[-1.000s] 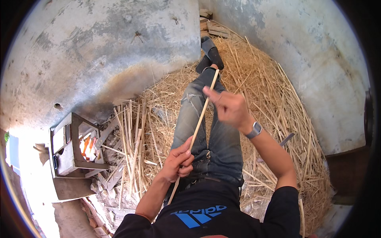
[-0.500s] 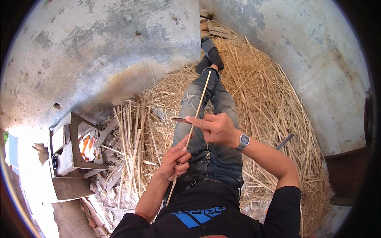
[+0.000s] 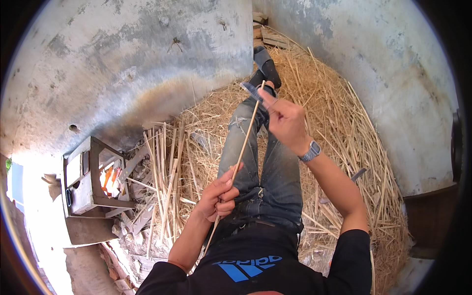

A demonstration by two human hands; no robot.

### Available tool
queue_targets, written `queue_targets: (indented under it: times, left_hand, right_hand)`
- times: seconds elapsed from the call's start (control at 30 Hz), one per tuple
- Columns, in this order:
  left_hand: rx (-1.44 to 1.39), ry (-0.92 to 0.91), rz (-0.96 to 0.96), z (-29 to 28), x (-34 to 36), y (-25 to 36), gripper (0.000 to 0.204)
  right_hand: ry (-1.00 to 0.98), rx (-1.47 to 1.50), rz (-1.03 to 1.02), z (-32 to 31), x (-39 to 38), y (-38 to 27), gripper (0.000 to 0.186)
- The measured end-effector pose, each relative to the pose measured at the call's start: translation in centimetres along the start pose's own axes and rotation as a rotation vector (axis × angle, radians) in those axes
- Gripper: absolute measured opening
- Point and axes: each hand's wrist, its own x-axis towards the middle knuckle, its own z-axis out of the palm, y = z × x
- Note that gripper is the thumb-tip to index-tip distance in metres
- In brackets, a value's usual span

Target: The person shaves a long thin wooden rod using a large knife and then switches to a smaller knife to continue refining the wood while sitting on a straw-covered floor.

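Note:
A long thin pale stick [image 3: 248, 130], like a split bamboo strip, runs slantwise over my legs, its lower end by my waist and its tip near my feet. My left hand [image 3: 219, 197] is closed around its lower part, with the thumb lying along it. Up by the far tip, my right hand [image 3: 285, 119] grips a knife [image 3: 252, 91] whose dark blade crosses the stick. The knife's handle is hidden inside the fingers. A watch [image 3: 310, 151] sits on my right wrist.
Straw and shavings [image 3: 324, 118] cover the ground around my legs. A bundle of split strips [image 3: 162, 167] lies to the left, next to a wooden stool-like frame [image 3: 93, 191] with orange-handled things inside. Grey walls [image 3: 147, 59] rise ahead and at the right.
My right hand and the knife have moved away from me, from the stick's middle up to near its far tip. My left hand keeps its hold in about the same place.

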Motion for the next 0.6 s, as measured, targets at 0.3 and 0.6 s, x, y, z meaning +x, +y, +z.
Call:
queue_targets:
  times: [0.3, 0.6]
  left_hand:
    - [0.016, 0.092, 0.057, 0.7, -0.7, 0.3, 0.054]
    - [0.616, 0.299, 0.241, 1.1, -0.1, -0.4, 0.055]
  right_hand:
    - [-0.179, -0.016, -0.089, 0.7, 0.4, -1.3, 0.060]
    - [-0.326, 0.036, -0.202, 1.1, -4.1, -4.6, 0.065]
